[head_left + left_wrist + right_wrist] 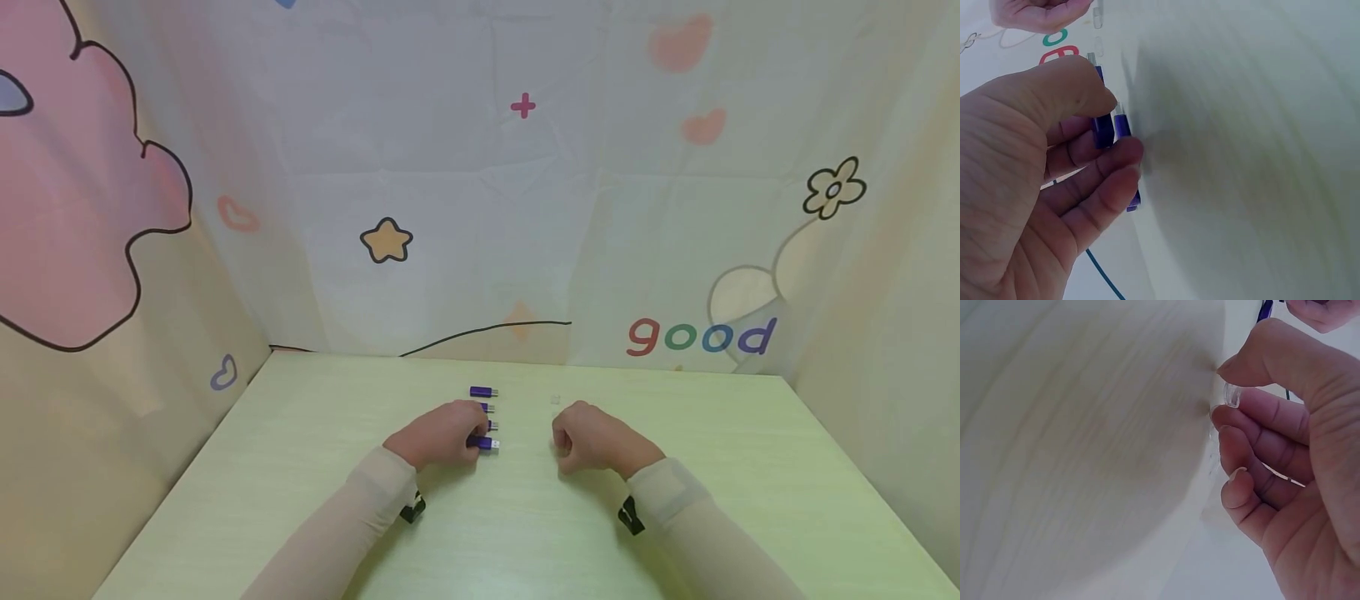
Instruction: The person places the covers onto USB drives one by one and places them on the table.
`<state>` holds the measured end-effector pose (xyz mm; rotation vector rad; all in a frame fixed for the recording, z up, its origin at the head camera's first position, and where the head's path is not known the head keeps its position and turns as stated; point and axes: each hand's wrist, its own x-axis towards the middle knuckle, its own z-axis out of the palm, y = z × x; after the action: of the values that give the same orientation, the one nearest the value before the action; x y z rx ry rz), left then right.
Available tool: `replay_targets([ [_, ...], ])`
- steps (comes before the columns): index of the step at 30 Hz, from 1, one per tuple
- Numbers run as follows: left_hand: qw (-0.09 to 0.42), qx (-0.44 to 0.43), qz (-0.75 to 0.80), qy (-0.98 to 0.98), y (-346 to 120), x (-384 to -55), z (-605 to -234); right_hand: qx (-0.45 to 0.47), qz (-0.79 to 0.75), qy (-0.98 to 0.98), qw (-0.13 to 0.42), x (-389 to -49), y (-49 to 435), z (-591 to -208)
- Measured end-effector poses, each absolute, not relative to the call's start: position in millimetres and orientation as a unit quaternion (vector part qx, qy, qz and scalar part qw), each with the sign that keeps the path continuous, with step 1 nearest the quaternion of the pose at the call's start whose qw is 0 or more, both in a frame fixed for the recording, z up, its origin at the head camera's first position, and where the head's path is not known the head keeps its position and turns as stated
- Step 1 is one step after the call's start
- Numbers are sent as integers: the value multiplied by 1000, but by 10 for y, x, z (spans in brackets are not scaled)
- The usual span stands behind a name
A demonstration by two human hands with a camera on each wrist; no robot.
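Between thumb and fingers, my left hand pinches a dark purple USB stick, its metal plug pointing right. The left wrist view shows this USB stick crossing behind the thumb. Beyond it, more purple USB sticks lie in a column on the table: the farthest USB stick shows whole, while the others are partly covered by the hand. My right hand holds a small clear plastic cap between thumb and index finger, hidden in the head view. Behind that hand another clear cap lies on the table.
Both hands work above a pale wood-grain table. A printed cloth with a star, hearts and the word "good" hangs along the back and both sides. Dark wrist mounts sit under the sleeves.
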<state>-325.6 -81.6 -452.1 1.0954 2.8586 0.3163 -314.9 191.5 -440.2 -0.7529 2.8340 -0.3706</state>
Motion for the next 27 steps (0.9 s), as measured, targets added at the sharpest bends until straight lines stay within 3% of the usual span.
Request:
replay_targets([
  [8,18,382,166,909,-879,-3253,-4451,-258,-151,951,80,-3159,1954,-4339],
  [27,68,339,366,864,-974,-3284,-4500,-322,-283,902,43,-3180,2061,-4299],
])
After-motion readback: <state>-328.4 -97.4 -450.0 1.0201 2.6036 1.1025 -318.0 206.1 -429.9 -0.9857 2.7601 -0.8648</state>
